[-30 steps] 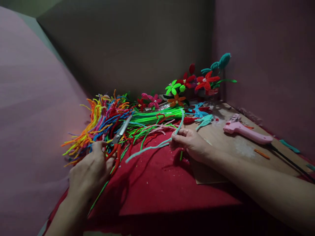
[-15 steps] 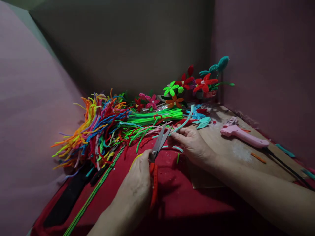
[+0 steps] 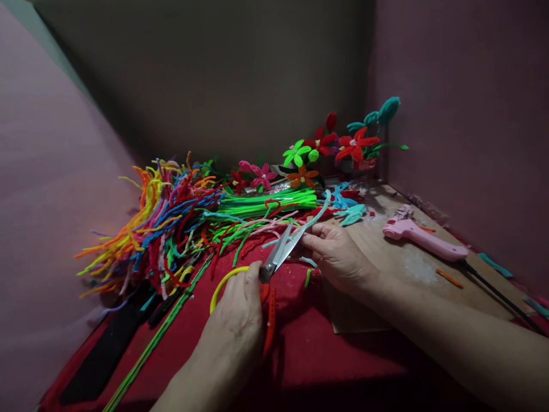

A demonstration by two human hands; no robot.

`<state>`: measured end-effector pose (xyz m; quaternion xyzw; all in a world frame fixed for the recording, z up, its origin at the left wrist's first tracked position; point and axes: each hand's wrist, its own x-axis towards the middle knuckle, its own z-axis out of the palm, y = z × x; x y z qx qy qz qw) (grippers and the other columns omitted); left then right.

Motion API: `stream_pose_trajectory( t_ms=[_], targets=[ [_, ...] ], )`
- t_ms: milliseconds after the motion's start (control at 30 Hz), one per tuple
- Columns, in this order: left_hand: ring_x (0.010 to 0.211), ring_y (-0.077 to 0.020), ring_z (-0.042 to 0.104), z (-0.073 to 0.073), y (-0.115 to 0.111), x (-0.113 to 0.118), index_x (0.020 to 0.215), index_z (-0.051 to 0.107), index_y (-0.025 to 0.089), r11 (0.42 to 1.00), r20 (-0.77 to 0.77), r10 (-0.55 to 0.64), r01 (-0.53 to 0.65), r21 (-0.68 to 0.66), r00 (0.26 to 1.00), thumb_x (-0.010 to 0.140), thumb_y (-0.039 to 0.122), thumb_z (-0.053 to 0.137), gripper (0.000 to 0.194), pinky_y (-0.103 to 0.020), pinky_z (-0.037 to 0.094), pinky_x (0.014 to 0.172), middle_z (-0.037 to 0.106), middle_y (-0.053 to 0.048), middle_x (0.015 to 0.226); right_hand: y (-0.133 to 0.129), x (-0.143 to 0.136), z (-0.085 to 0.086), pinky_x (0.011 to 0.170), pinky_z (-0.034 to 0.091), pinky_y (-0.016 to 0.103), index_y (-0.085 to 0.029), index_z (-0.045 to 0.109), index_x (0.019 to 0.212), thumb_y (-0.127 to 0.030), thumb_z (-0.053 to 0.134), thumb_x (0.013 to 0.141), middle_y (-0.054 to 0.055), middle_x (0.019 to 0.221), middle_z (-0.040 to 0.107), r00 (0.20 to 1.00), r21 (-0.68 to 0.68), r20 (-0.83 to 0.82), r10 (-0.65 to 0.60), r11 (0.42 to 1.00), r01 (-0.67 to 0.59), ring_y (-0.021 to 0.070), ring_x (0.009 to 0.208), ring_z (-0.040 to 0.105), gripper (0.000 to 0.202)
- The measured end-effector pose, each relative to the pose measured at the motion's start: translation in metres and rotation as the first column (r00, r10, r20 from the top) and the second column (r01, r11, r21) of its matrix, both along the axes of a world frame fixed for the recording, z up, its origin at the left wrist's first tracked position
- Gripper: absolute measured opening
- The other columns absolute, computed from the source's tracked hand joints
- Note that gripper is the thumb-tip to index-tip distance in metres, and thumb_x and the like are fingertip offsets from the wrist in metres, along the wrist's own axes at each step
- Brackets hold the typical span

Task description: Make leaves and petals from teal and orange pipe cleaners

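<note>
My left hand is closed round the handles of a pair of scissors, one loop yellow and the other red. The blades are parted a little and point away from me, beside a light blue pipe cleaner. Between the thumb and fingers of my right hand this pipe cleaner is pinched, its far end curving upward. Whether the blades touch it I cannot tell. Short cut pieces, one pale blue and one green, lie on the red cloth just below my right hand.
A heap of coloured pipe cleaners spreads at the left, beside a green bundle. Pipe-cleaner flowers stand at the back. A pink glue gun with a black cord lies on a brown board. Long green stems lie front left.
The scissors' yellow loop has swung outward to the left and the blades have shifted slightly right, closer to my right hand. My right hand keeps its pinch on the pipe cleaner.
</note>
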<state>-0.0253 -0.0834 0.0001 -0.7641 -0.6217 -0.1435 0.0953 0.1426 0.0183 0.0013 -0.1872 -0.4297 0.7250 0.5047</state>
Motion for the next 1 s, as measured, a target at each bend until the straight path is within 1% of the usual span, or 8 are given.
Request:
stream_pose_trajectory(
  t_ms=[200, 333, 433, 533, 700, 800, 900, 1000],
  targets=[
    [0.095, -0.0243, 0.056, 0.003, 0.000, 0.003, 0.126, 0.041, 0.010, 1.000, 0.037, 0.002, -0.002, 0.003, 0.999, 0.084, 0.012, 0.030, 0.043, -0.040, 0.048, 0.080, 0.059, -0.015, 0.100, -0.001, 0.000, 0.002, 0.062, 0.048, 0.031, -0.011, 0.065, 0.063, -0.026, 0.069, 0.064, 0.001, 0.056, 0.060, 1.000, -0.014, 0.001, -0.004, 1.000, 0.004, 0.0110, 0.052, 0.055, 0.015],
    [0.095, -0.0249, 0.056, 0.003, 0.000, 0.003, 0.125, 0.042, 0.010, 1.000, 0.030, -0.027, 0.027, 0.009, 0.999, 0.084, 0.012, 0.031, 0.043, -0.041, 0.048, 0.080, 0.059, -0.016, 0.099, 0.000, 0.000, 0.001, 0.061, 0.048, 0.029, -0.011, 0.063, 0.062, -0.023, 0.068, 0.063, 0.001, 0.055, 0.060, 1.000, -0.008, 0.019, -0.021, 1.000, 0.021, 0.0114, 0.053, 0.056, 0.013],
    [0.095, -0.0253, 0.055, 0.002, 0.000, 0.003, 0.125, 0.040, 0.009, 0.999, -0.007, -0.037, 0.038, 0.026, 0.999, 0.085, 0.011, 0.029, 0.042, -0.041, 0.048, 0.078, 0.058, -0.017, 0.100, 0.000, 0.001, 0.001, 0.061, 0.048, 0.029, -0.012, 0.061, 0.060, -0.021, 0.066, 0.063, 0.001, 0.056, 0.062, 0.999, -0.006, 0.050, -0.019, 1.000, 0.020, 0.0115, 0.053, 0.057, 0.010],
    [0.097, -0.0252, 0.054, -0.001, 0.001, 0.003, 0.128, 0.034, 0.008, 0.998, -0.054, -0.028, 0.031, 0.048, 0.998, 0.085, 0.009, 0.028, 0.044, -0.042, 0.049, 0.077, 0.056, -0.018, 0.100, 0.000, 0.001, 0.002, 0.059, 0.048, 0.027, -0.012, 0.061, 0.060, -0.019, 0.064, 0.063, 0.002, 0.057, 0.063, 0.997, -0.003, 0.074, -0.011, 1.000, 0.011, 0.0113, 0.052, 0.058, 0.008],
    [0.094, -0.0257, 0.054, -0.009, 0.004, 0.000, 0.129, 0.029, 0.009, 0.996, -0.121, -0.020, 0.031, 0.084, 0.992, 0.084, 0.010, 0.031, 0.045, -0.041, 0.049, 0.074, 0.055, -0.017, 0.098, -0.001, 0.000, 0.001, 0.058, 0.049, 0.027, -0.012, 0.064, 0.065, -0.015, 0.060, 0.063, 0.001, 0.055, 0.062, 0.998, -0.014, 0.048, 0.033, 0.999, -0.032, 0.0112, 0.051, 0.058, 0.006],
    [0.091, -0.0261, 0.054, -0.010, 0.005, -0.002, 0.129, 0.027, 0.008, 0.992, -0.165, -0.014, 0.035, 0.124, 0.986, 0.084, 0.010, 0.033, 0.046, -0.041, 0.049, 0.072, 0.054, -0.017, 0.096, -0.001, 0.000, 0.000, 0.056, 0.048, 0.025, -0.012, 0.065, 0.066, -0.013, 0.058, 0.063, 0.001, 0.055, 0.062, 0.998, -0.043, 0.043, 0.049, 0.998, -0.047, 0.0106, 0.050, 0.057, 0.008],
    [0.089, -0.0248, 0.054, -0.010, 0.005, -0.002, 0.129, 0.026, 0.009, 0.994, -0.195, -0.033, 0.053, 0.094, 0.980, 0.083, 0.010, 0.034, 0.046, -0.039, 0.049, 0.070, 0.053, -0.016, 0.095, -0.001, 0.001, 0.000, 0.055, 0.047, 0.025, -0.012, 0.065, 0.066, -0.012, 0.056, 0.064, 0.001, 0.056, 0.062, 0.997, -0.040, 0.051, 0.058, 0.998, -0.056, 0.0101, 0.050, 0.057, 0.009],
    [0.087, -0.0235, 0.053, -0.011, 0.005, -0.001, 0.129, 0.027, 0.010, 0.995, -0.172, -0.004, 0.021, 0.099, 0.985, 0.084, 0.009, 0.032, 0.045, -0.038, 0.049, 0.070, 0.053, -0.014, 0.094, -0.001, 0.001, 0.002, 0.056, 0.048, 0.025, -0.011, 0.064, 0.066, -0.012, 0.055, 0.064, 0.001, 0.056, 0.062, 0.996, -0.027, 0.073, 0.046, 0.999, -0.044, 0.0101, 0.050, 0.057, 0.010]
  ],
)
